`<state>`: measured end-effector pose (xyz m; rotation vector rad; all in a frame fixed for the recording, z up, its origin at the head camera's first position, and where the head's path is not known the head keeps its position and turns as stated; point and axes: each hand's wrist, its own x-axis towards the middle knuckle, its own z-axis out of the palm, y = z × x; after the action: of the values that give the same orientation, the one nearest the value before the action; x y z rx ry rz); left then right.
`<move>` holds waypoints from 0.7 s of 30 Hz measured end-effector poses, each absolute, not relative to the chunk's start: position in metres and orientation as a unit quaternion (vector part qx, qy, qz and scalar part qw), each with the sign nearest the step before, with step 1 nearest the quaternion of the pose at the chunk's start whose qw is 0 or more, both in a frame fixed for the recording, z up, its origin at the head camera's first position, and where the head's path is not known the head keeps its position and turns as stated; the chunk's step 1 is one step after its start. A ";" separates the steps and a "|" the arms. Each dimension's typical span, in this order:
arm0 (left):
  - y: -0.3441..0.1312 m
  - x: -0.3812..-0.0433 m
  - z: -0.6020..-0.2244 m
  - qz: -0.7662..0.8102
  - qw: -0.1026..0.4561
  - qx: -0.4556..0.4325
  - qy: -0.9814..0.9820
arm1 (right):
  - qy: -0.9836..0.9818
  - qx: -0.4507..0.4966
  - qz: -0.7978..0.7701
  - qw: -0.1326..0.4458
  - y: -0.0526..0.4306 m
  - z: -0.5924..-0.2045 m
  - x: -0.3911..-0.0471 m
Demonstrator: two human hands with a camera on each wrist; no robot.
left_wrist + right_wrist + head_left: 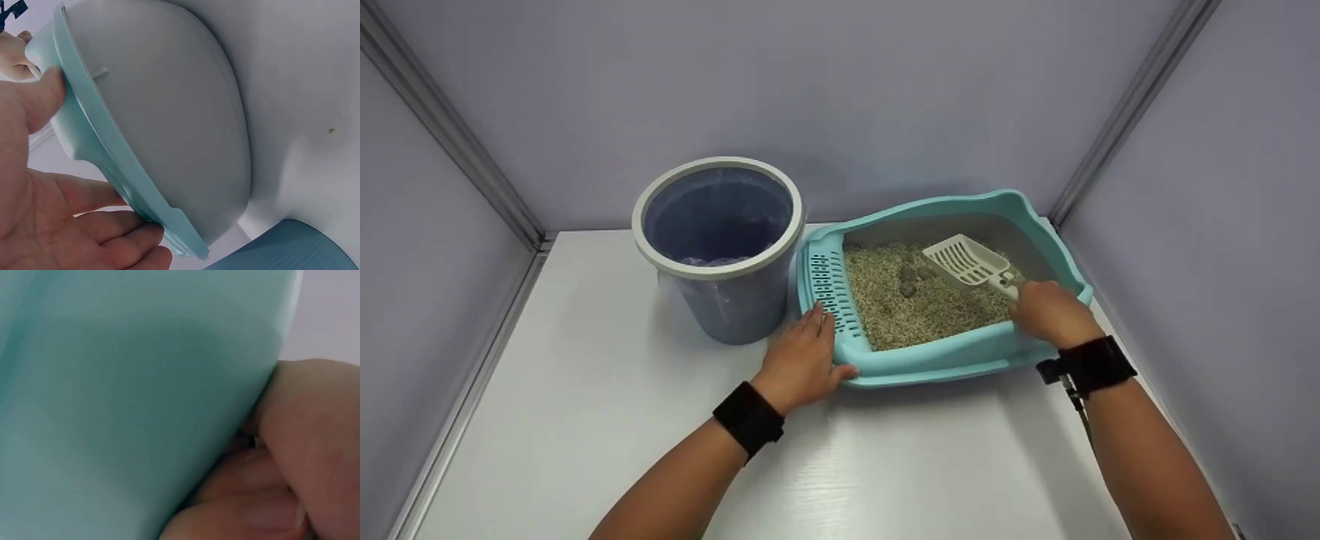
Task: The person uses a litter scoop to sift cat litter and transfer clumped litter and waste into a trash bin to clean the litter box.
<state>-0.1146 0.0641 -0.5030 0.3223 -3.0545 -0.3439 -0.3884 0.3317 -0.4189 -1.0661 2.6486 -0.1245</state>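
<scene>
Right hand (1051,313): fingers closed round the handle of a pale slotted scoop (969,260). Scoop's blade over the litter (889,319), beside a few dark clumps (908,289); contact with the grains can't be told. Left hand (802,364): fingers loosely extended, thumb spread apart, touching the near left corner of the turquoise tray (934,358). Tray on white tabletop (615,420), right of a blue bin (716,273), pale-rimmed, clear liner within. Black band on each wrist.

The right hand (1051,311) hides the handle end of the scoop (987,262), while the left wrist view crops the bin (287,247).
</scene>
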 end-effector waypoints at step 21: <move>0.077 -0.092 -0.476 -0.111 0.147 0.054 -0.981 | 0.895 -0.405 -0.034 0.184 0.323 -0.400 -0.408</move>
<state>-0.0921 0.0768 -0.4759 0.1541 -2.8239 -0.3187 -0.4077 0.3231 -0.4000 -1.1413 2.5233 -0.0952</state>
